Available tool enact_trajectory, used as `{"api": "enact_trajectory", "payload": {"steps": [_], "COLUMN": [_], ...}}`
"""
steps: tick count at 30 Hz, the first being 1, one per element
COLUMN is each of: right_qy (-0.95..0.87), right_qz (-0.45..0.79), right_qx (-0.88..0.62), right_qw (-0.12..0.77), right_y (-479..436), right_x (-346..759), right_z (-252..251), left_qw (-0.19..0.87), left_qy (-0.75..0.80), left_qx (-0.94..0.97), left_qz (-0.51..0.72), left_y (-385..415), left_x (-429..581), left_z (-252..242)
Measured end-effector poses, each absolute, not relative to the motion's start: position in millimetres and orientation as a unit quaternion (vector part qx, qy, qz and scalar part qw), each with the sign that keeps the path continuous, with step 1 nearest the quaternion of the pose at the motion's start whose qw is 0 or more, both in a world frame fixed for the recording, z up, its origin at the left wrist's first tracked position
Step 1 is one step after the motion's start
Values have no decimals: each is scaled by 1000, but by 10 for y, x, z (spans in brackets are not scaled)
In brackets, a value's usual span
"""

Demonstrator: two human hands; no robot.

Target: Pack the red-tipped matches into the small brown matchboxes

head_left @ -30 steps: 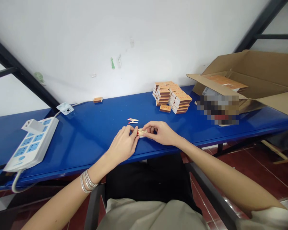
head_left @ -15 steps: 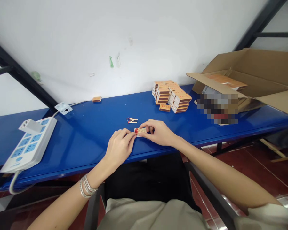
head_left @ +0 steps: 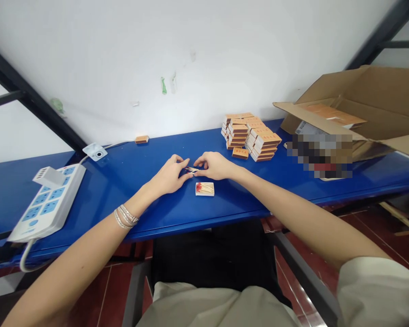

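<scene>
The left grip [head_left: 169, 175] and the right grip [head_left: 213, 165] face each other across a small bunch of loose matches [head_left: 191, 170], and their fingertips come in close on either side of it. The fingers of both look lightly curled, but at this size it is impossible to tell whether either grip is clamped on the sticks or only just beside them. The matches lie between the hands, over the blue bench [head_left: 129, 169] or just above it, with their thin pale sticks roughly level.

Just below the hands, apart from them, an open matchbox tray [head_left: 204, 189] lies flat on the bench, holding a row of red-headed matches [head_left: 204, 187]. The work in hand appears to be at this small bunch and the tray, and thin sticks like these call for a fine fingertip pinch.

Farther right, stacks of matchboxes [head_left: 250, 137] rise near the wall, with a single matchbox [head_left: 240, 153] lying at their foot. Beyond them stands an open cardboard carton [head_left: 368, 93] with more boxes inside. To the left lie a power strip [head_left: 47, 202] and another lone matchbox [head_left: 142, 139]. Silver bangles [head_left: 126, 215] circle the left wrist.
</scene>
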State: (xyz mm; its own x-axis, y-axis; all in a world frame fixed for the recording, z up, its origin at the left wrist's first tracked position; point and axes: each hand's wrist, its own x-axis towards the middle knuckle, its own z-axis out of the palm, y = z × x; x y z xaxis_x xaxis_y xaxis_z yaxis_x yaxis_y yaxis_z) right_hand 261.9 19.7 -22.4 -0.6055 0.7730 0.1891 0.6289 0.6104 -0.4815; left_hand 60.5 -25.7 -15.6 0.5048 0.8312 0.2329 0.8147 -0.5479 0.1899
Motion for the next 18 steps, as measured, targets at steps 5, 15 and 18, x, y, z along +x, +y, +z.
{"api": "enact_trajectory", "payload": {"steps": [5,15,18], "right_qy": [-891,-909,-909], "right_qz": [155,88,97], "right_qx": [-380,-402,-399], "right_qw": [196,65,70], "right_y": [153,-1,-53], "right_x": [2533,2500,2589], "right_z": [-249,-176,-109], "left_qw": [9,-104,-102], "left_qy": [442,440,419], "left_qx": [888,891,901], "left_qz": [126,53,46], "left_y": [-152,-266,-287], "left_x": [627,742,791], "left_z": [-210,-136,-79]}}
